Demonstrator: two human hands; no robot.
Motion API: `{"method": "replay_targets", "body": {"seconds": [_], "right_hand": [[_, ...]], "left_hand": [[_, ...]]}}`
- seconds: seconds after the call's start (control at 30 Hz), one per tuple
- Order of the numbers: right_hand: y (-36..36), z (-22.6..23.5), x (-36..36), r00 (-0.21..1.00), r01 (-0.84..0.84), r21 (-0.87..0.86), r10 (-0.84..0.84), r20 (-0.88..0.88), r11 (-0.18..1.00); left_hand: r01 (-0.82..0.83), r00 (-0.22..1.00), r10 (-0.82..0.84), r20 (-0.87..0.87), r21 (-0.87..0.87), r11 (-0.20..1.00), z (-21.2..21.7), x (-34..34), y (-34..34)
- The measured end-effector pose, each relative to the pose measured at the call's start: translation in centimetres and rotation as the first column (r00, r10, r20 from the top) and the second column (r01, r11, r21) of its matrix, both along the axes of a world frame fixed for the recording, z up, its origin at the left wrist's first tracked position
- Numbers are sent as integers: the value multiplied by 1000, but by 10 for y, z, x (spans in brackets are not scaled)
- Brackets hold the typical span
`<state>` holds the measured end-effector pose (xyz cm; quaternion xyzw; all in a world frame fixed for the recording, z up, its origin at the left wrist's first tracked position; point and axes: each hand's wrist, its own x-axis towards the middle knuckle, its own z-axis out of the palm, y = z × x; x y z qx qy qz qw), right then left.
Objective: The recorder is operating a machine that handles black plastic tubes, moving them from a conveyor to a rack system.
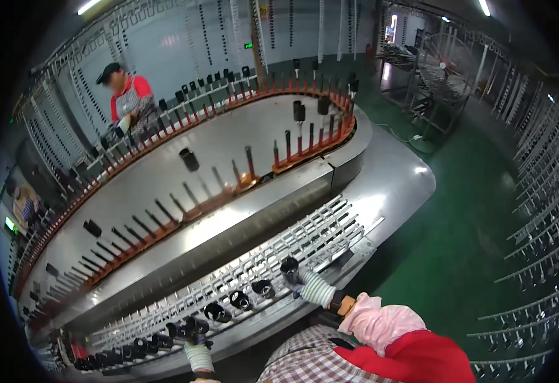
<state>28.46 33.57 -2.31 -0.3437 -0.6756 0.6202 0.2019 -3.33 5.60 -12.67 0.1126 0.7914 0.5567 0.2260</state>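
- Right hand (314, 288): gloved grip closed around one black tube (289, 267) at the white rack (330, 233) near the desk's near edge.
- Left hand (196, 351): grip closed on another black tube (190, 325).
- Three more tubes (240, 299) stand between them.
- Green floor (458, 223) alongside.

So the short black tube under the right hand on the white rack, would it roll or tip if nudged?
Probably not easily: the black tube seems seated on the white rack, like its neighbours. Off the rack, its round shape would likely roll. It looks hollow, so probably light; the gloved right hand appears to grip it with the fingers alone.
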Motion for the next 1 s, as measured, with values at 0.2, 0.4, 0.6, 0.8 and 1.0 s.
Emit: {"method": "replay_targets", "body": {"seconds": [0.2,0.4,0.6,0.8,1.0], "right_hand": [[56,17,15,948,-287,490,316,24,823],[204,91,9,966,248,483,-250,-62,840],[307,91,-50,905,363,645,-420,-71,672],[336,97,-97,897,376,400,-436,68,836],[242,126,-206,831,519,197,-436,-346,832]], "left_hand": [[-93,994,85,71,120,988,-44,-35,-23],[-64,998,64,19,2,998,-3,-10,-10],[-52,997,46,-60,-110,993,18,5,-26],[-65,998,68,16,-153,986,41,38,-20],[-335,931,298,209,174,926,-30,-51,-183]]}}
